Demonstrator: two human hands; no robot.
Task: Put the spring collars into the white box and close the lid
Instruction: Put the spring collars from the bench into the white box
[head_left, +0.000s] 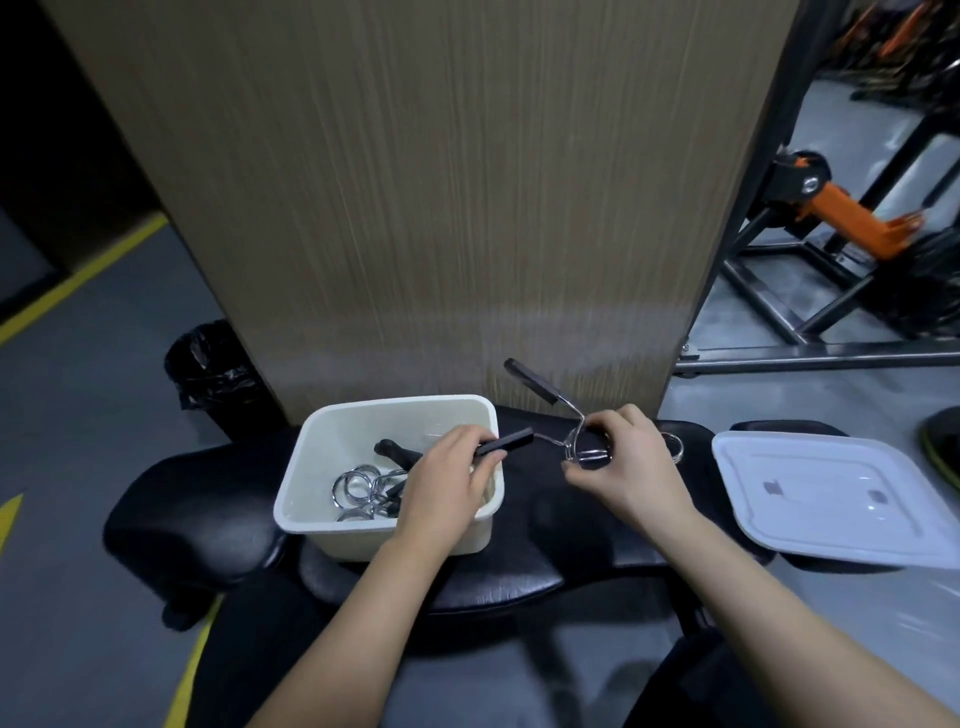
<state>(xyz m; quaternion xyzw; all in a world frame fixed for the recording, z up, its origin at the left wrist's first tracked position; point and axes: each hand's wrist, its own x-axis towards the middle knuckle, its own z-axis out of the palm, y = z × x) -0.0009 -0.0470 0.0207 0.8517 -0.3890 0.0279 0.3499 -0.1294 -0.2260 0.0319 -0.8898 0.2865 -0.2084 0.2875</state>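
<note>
The left hand (447, 483) is closed in a pinch on one black handle of a spring collar (566, 441), thumb below and fingers curled over the top of the handle. It hovers over the right rim of the white box (311, 467), palm turned down, with the forearm reaching up from the lower middle of the view.

The right hand (623, 467) is curled round the chrome coil of the same collar, thumb and fingertips meeting on the ring, so the collar hangs between the two hands above the black padded bench (197, 509). The collar's second black handle sticks up and to the left, free of both hands. The right forearm comes in from the lower right.

The box stands open on the bench, in front of a wood-grain panel (441, 182). Inside it lie more collars (363, 488), their chrome rings heaped at the bottom with a black handle showing above them. Another chrome ring (675, 449) lies on the bench just behind the right hand, partly hidden by it.

The lid (831, 499) lies flat to the right, well apart from the box. A black-lined bin (213, 369) stands on the floor to the left.
</note>
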